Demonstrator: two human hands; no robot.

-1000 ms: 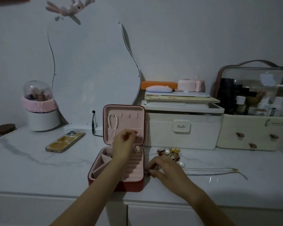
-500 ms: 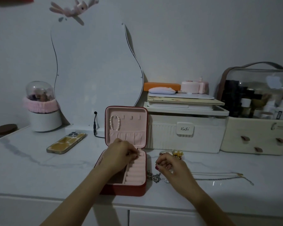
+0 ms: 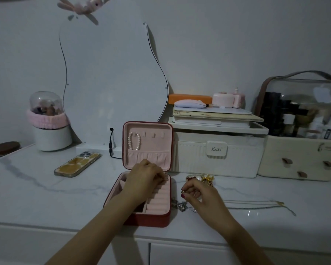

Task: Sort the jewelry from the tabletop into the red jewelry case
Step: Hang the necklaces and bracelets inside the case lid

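Note:
The red jewelry case (image 3: 153,219) stands open on the marble tabletop, its pink lid (image 3: 151,129) upright with a pearl bracelet (image 3: 134,140) hung inside. My left hand (image 3: 143,178) rests curled over the ring rolls at the back of the case, its fingertips hidden. Just right of the case, my right hand (image 3: 201,197) hovers with thumb and fingers pinched on a small piece of jewelry. A heap of pearl and gold pieces (image 3: 204,178) lies behind that hand. A silver chain (image 3: 180,204) sits beside the case. Thin necklaces (image 3: 256,204) stretch off to the right.
A phone (image 3: 77,163) lies left of the case, with a black cable (image 3: 111,144) behind it. A white organizer box (image 3: 216,150) and a cosmetics case (image 3: 302,157) line the back right. A wavy mirror (image 3: 107,83) and a domed jar (image 3: 50,129) stand at the back left.
My left hand has dropped from the lid pocket down onto the ring rolls. My right hand has lifted off the tabletop beside the case, fingers pinched together.

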